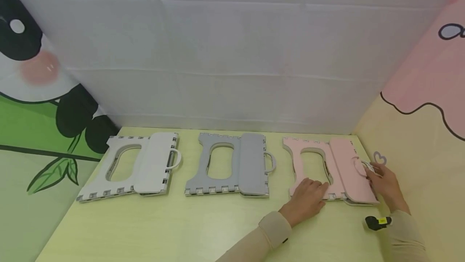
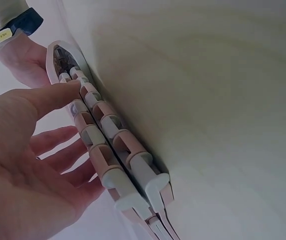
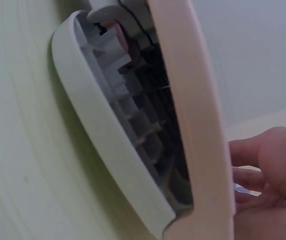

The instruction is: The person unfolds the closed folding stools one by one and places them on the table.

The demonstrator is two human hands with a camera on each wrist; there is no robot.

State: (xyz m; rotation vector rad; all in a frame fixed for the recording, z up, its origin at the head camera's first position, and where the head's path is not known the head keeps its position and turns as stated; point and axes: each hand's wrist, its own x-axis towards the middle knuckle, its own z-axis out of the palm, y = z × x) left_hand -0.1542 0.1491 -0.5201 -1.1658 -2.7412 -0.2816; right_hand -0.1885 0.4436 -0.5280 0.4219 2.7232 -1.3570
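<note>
While two stools [image 1: 154, 163] [image 1: 252, 165] lie apart, two hands [image 1: 306, 199] [image 1: 388, 183] touch one pink stool [image 1: 332, 169] — left relaxed, right's grip unclear.

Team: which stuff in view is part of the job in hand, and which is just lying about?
In the job:
Pink folding stool
Left hand, touching it
Right hand, at its right end

Lying about, no hand on them:
Grey folding stool
White folding stool
</note>
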